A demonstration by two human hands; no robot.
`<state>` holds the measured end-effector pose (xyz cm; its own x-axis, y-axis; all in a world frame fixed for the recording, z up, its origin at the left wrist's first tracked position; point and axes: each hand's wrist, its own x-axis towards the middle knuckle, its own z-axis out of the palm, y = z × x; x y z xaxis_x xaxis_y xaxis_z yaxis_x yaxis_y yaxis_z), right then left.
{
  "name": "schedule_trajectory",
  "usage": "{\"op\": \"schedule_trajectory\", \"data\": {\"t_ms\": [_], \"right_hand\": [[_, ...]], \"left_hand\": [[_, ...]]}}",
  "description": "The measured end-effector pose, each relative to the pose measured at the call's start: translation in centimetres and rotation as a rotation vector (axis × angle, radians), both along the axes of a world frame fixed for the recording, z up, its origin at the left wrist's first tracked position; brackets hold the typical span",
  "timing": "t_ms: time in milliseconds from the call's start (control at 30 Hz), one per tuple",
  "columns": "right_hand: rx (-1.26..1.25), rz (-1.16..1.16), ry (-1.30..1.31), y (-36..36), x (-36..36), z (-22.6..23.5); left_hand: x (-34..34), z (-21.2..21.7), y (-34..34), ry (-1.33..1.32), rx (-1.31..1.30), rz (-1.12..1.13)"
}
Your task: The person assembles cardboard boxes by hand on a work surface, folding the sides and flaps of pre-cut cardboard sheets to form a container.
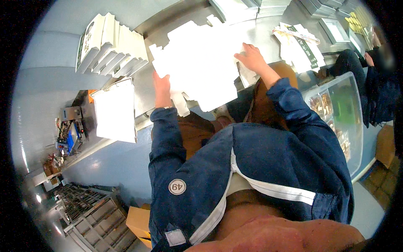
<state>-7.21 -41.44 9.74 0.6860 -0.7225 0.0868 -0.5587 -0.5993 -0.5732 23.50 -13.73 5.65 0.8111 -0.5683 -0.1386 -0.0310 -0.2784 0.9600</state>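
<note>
White flat carton blanks (201,63), die-cut with tabs and notches, lie in a loose, fanned heap on the grey metal surface (268,40), close to its near edge and right in front of the person. Both hands are on this heap. The left hand (161,89) reaches forward from a dark blue sleeve (166,138), forearm nearly straight up the picture, and grips the heap's left side; its fingers are closed round the edge of the sheets, with some sheets hanging below the wrist. The right hand (251,56) comes in from a bent elbow, the blue sleeve pushed back from the wrist, and lies palm down on the heap's right upper corner, fingers spread and curled lightly over the top sheet; whether it pinches the sheet or only presses on it cannot be told.

Toward the far left corner of the surface stands a row of folded white boxes (111,48), leaning against one another. Just below them, at the left end of the surface, a stack of white sheets (114,110) overhangs the edge. To the right of the heap, beyond the right hand, lie printed flat cartons (300,44) with dark green panels. A clear plastic bin (340,113) stands beside the person's right arm, off the surface.
</note>
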Motion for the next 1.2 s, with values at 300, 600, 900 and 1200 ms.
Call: {"op": "schedule_trajectory", "data": {"t_ms": [300, 600, 900, 1200], "right_hand": [[1.118, 0.139, -0.463, 0.4, -3.5, 8.9], [1.020, 0.319, -0.500, 3.1, -7.4, 11.9], [1.373, 0.111, -0.465, 5.9, -0.5, 8.2], [1.234, 0.193, -0.370, 6.1, 2.6, 7.2]], "left_hand": [[-7.8, 15.3, 4.0, 0.195, -0.243, -0.037], [-9.8, 12.4, 9.4, 0.546, -0.358, -0.090], [-11.3, 7.5, -0.9, 0.848, -0.507, -0.096], [-11.0, 2.7, -9.0, -0.268, 0.373, -0.233]]}}
